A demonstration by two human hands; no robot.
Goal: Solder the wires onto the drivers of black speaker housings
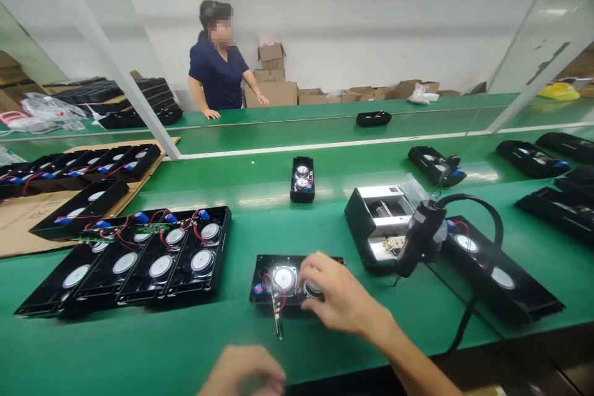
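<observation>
Before me lies a long black speaker case [290, 264] with two round, white-centred speakers, red wires and a blue connector. A narrow circuit board [278, 315] hangs over its near edge. My right hand [341, 297] is over the case's right half, thumb and fingers apart around the right speaker [313, 288], which it partly hides. Whether it touches the speaker is unclear. Low in the view, my left hand [245, 371] is near the bench's front edge, apart from the case. It is blurred and cut off by the frame; its fingers look bent.
Several black cases [162, 267] stand in a row at left. An electric screwdriver [420, 238] hangs beside a black-and-white box device [378, 223] at right. Another case [302, 179] lies on the green surface ahead. A person [218, 71] in dark blue stands across the bench.
</observation>
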